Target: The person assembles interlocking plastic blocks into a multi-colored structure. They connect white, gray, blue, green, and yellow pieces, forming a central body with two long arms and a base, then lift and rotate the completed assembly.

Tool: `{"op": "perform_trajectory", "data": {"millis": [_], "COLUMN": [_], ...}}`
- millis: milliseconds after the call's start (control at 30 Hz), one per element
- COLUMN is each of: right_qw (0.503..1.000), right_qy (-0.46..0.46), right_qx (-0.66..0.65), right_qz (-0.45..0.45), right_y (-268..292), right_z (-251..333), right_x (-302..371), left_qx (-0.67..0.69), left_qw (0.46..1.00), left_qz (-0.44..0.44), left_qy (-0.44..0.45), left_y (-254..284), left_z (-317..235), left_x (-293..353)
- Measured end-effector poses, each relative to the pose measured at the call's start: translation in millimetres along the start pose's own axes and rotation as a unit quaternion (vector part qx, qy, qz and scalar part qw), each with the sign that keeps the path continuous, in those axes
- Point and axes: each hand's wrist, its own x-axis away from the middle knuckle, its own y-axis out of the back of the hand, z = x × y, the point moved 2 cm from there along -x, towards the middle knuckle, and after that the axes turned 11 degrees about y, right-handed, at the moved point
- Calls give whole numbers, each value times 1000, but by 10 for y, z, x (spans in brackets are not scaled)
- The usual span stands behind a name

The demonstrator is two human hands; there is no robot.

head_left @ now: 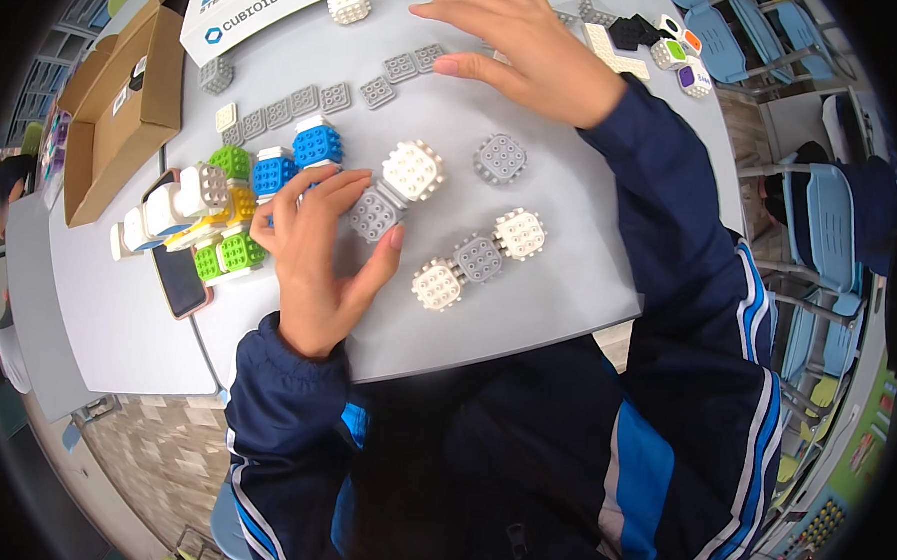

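My left hand (pixel 315 239) rests on the table with thumb and fingers around a grey studded block (pixel 373 217). A white studded block (pixel 413 170) joins that grey one at its far right. Farther off, my right hand (pixel 533 59) reaches over the table, thumb and fingers apart, with nothing seen in it. Close to its thumb tip lies a flat grey connector plate (pixel 429 58), one of several in a curved line. A single grey block (pixel 501 159) stands right of the white one. Nearer me, two white blocks flank another grey block (pixel 478 258), joined in a row.
Left of my left hand stands a build of green, blue, yellow and white blocks (pixel 242 206), beside a smartphone (pixel 180 283). An opened cardboard box (pixel 126 106) and a white box (pixel 280 17) are farther back. Small white and black pieces (pixel 634 33) lie far right.
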Motion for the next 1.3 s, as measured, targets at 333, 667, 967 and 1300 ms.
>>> {"op": "perform_trajectory", "data": {"millis": [333, 667, 967, 1300], "right_qw": [1000, 954, 936, 907], "right_qy": [27, 52, 39, 88], "right_qx": [0, -273, -307, -396], "right_qz": [2, -114, -170, -111], "right_y": [-64, 309, 373, 356], "right_z": [20, 674, 984, 1124], "right_x": [20, -63, -81, -78], "left_qx": [-86, 61, 286, 361], "left_qw": [995, 996, 950, 924], "left_qz": [45, -56, -119, -124], "left_qy": [-13, -21, 39, 31], "left_y": [33, 82, 120, 90], "left_z": [-30, 9, 53, 87], "left_x": [29, -15, 122, 161]}}
